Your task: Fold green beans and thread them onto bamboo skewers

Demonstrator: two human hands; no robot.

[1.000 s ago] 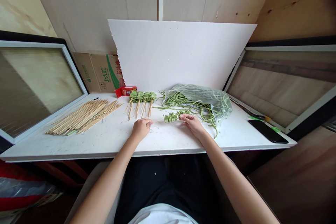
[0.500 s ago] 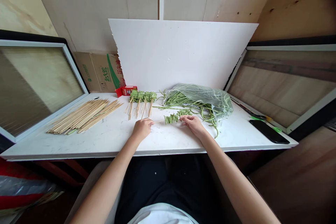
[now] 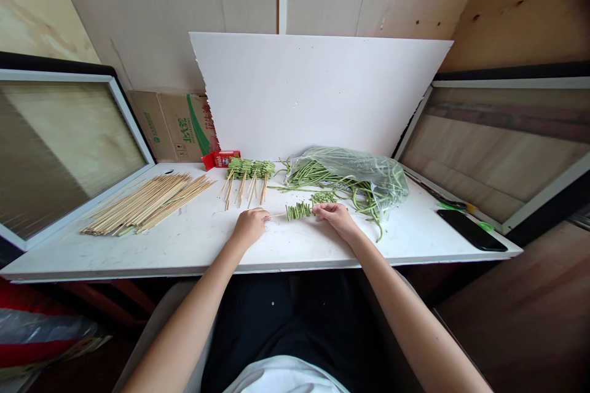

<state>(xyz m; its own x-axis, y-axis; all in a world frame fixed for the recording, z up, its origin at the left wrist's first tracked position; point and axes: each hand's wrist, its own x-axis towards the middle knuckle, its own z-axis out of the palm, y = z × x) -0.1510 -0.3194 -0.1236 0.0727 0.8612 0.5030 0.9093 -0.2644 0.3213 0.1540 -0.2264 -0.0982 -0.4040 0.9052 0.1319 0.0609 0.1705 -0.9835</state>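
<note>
My left hand (image 3: 249,225) is closed on the bare end of a thin bamboo skewer (image 3: 278,215) lying across the white table (image 3: 193,239). A row of short green bean pieces (image 3: 298,210) is threaded on that skewer. My right hand (image 3: 335,217) pinches the right end of the row, its fingers closed on the bean pieces. A few more cut bean pieces (image 3: 323,198) lie just behind my right hand.
Several finished bean skewers (image 3: 246,176) lie behind, by a small red box (image 3: 220,159). A pile of bare skewers (image 3: 147,201) lies left. A plastic bag of long beans (image 3: 350,177) sits right. A black phone (image 3: 471,229) and scissors (image 3: 442,198) lie far right.
The threaded bean pieces have slid a little left along the skewer, pushed by my right hand. My left hand has stayed where it was.
</note>
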